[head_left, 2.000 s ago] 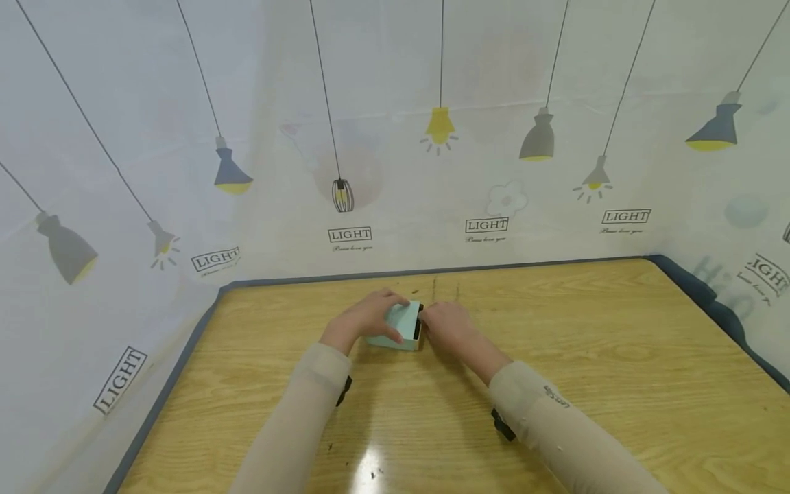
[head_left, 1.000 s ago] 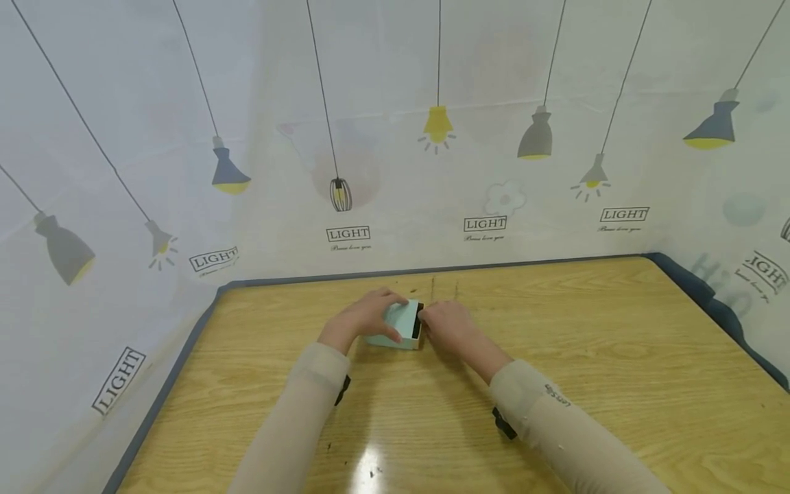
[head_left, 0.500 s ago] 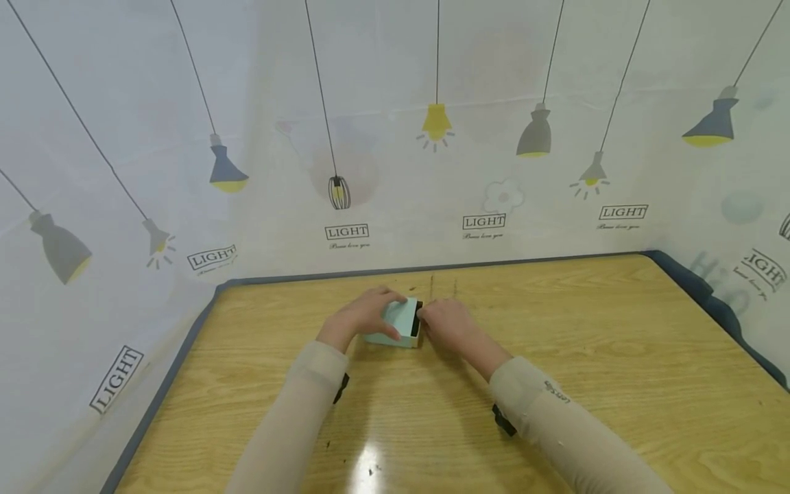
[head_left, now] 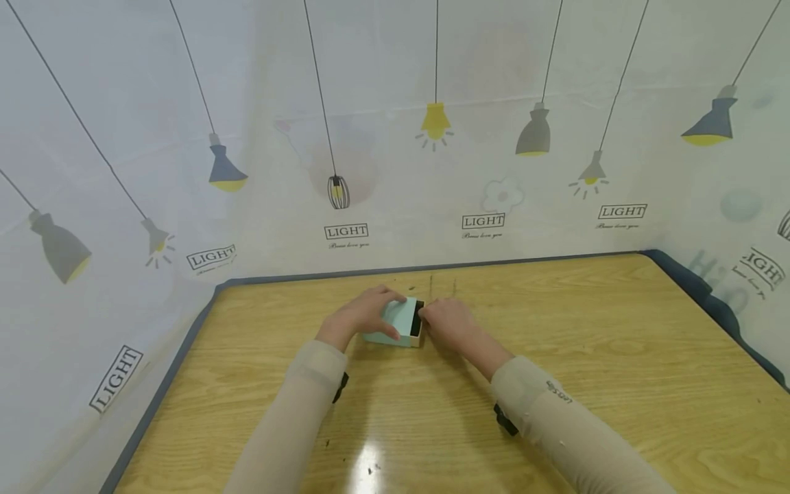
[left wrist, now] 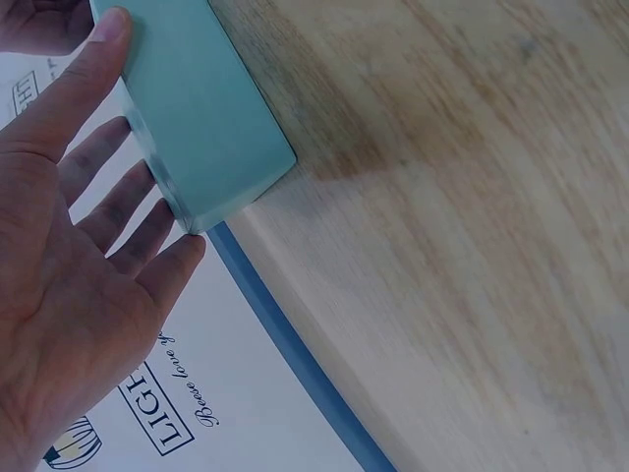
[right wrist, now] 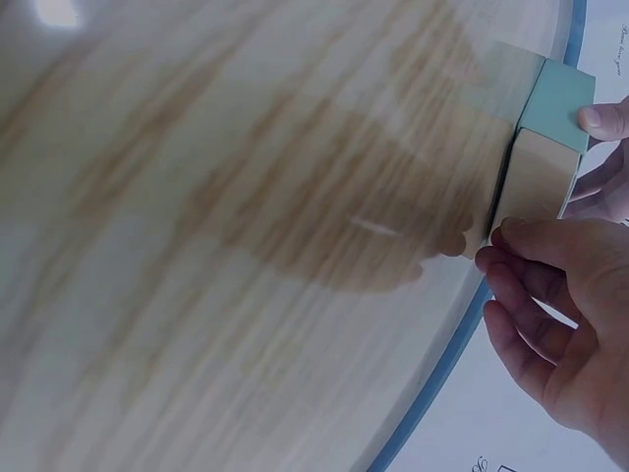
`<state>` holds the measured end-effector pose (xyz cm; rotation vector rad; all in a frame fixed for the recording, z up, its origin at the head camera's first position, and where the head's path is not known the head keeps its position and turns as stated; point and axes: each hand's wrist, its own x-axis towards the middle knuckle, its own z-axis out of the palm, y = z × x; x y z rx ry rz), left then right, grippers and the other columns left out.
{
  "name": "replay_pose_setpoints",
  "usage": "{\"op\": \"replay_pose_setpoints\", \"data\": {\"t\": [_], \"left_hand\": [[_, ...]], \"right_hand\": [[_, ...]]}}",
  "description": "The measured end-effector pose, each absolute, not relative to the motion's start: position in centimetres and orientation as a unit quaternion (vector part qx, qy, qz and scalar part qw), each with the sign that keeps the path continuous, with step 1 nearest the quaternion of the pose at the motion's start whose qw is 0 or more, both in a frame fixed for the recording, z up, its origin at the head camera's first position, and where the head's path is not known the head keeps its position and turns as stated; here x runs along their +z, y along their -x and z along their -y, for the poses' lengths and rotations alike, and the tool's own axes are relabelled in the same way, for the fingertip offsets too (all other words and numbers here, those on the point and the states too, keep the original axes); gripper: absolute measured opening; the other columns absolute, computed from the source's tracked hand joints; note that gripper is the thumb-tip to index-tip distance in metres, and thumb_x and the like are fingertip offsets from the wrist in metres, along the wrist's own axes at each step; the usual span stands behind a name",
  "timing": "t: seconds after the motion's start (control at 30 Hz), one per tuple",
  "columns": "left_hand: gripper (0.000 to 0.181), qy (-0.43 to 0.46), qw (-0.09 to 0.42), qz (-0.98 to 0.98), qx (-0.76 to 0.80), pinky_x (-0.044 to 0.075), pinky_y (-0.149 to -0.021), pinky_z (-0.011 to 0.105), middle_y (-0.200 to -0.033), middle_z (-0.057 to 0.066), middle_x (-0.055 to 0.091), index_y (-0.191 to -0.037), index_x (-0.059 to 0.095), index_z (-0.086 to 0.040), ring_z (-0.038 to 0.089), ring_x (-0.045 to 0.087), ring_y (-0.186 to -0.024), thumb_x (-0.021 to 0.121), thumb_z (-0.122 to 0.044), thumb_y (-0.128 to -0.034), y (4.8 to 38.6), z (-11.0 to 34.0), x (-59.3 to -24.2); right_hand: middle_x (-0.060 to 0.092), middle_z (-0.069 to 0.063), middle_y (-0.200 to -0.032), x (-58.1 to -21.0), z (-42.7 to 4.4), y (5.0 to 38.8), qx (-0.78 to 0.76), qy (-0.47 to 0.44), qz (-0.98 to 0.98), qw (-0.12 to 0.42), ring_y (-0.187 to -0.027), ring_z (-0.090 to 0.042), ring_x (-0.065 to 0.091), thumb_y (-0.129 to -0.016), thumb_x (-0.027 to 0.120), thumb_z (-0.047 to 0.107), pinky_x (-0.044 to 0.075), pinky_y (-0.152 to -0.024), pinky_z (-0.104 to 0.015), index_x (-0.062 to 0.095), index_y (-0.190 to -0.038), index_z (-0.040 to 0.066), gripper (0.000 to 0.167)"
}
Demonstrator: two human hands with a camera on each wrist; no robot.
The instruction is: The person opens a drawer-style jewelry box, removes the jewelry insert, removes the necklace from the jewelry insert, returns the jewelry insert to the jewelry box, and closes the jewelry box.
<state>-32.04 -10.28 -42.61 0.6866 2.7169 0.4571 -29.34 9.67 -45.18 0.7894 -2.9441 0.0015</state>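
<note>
A mint-green box (head_left: 398, 317) lies flat on the table, its right end showing a black interior and a beige side. My left hand (head_left: 360, 317) grips its left part, thumb on the near side and fingers along the far side; the left wrist view shows this hand (left wrist: 88, 246) around the green cover (left wrist: 201, 113). At the right end, my right hand (head_left: 452, 324) pinches the edge of the inner part. In the right wrist view, the beige inner part (right wrist: 536, 177) sticks out of the green cover (right wrist: 558, 103), with the right hand (right wrist: 570, 315) at its end.
The wood-grain table (head_left: 586, 343) has a few dark specks and a bright reflection near its front. Behind it hangs a pale cloth (head_left: 401, 158) printed with lamps, a dark blue band along its lower edge.
A little more of the dark and beige inner part shows at the box's right end. My right hand has shifted very slightly right relative to the cover; my left hand keeps its grip.
</note>
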Motion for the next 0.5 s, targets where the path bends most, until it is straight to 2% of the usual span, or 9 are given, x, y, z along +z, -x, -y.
{"op": "replay_pose_setpoints", "data": {"t": [0.5], "left_hand": [[0.078, -0.235, 0.150, -0.947, 0.161, 0.035, -0.119, 0.049, -0.157, 0.005, 0.039, -0.148, 0.048, -0.023, 0.029, 0.037, -0.145, 0.084, -0.034, -0.0799, 32.05, 10.16, -42.75]], "right_hand": [[0.073, -0.008, -0.083, -45.14, -10.55, 29.26, 0.013, -0.257, 0.966, 0.032, -0.079, -0.027, 0.070, -0.097, 0.062, 0.013, 0.059, -0.066, -0.042, 0.068, -0.083, 0.010, 0.016]]}}
